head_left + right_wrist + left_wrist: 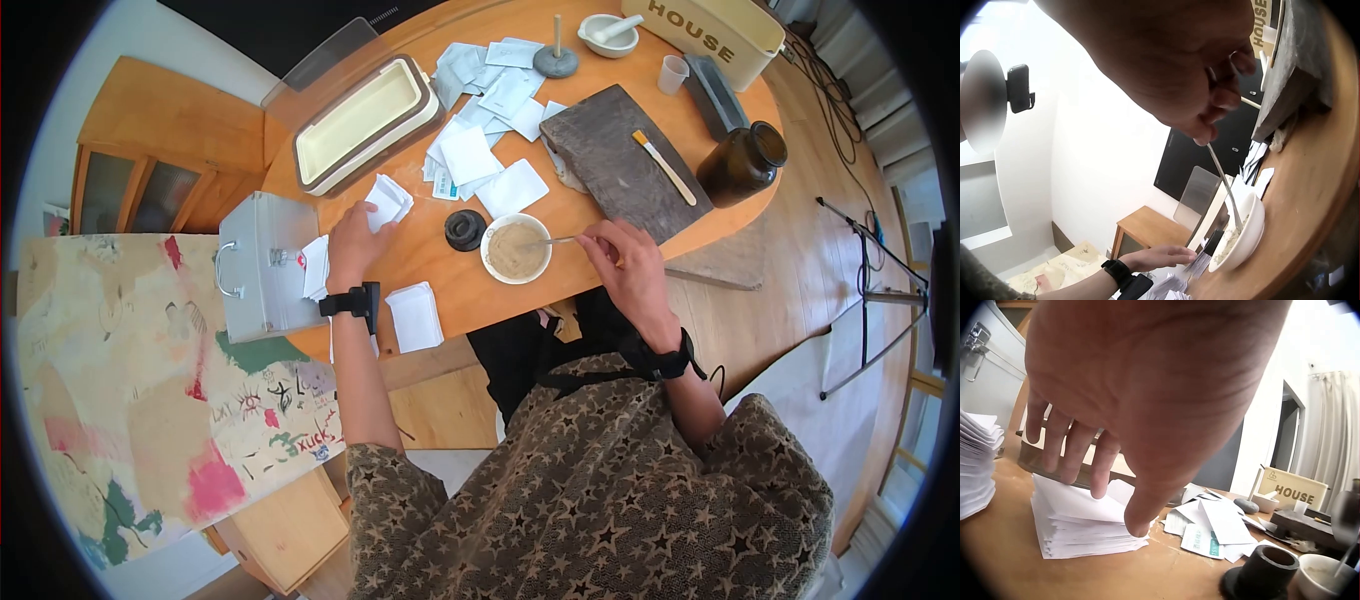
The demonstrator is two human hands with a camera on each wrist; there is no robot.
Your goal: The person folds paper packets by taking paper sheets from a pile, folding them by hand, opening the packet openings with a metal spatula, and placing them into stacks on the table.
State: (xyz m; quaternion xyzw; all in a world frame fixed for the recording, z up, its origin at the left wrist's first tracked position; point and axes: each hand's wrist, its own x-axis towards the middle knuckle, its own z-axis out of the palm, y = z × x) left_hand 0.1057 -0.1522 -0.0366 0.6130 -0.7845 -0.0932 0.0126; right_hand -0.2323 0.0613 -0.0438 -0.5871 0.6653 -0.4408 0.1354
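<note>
In the head view my right hand (pixel 632 270) pinches the thin metal handle of a spoon-like stirrer (pixel 558 240). Its lower end dips into greyish-beige powder or paste (pixel 515 250) inside a white bowl (pixel 1252 237). My left hand (pixel 358 243) reaches over a stack of folded white papers (pixel 1085 534), its fingers extended and fingertips right at the top sheets. Between the hands, beside the bowl, stands a small black cup-shaped piece (pixel 1267 569). More folded white paper stacks (pixel 415 317) lie near the table's front edge and by the silver case (pixel 262 265).
Flat paper packets (pixel 505 92) spread across the table's middle. A cream lidded box (pixel 365 125) stands behind the left hand. To the right are a dark slab (pixel 610 150) with a brush (pixel 665 170), a brown jar (pixel 740 165), and a mortar (pixel 608 45) farther back.
</note>
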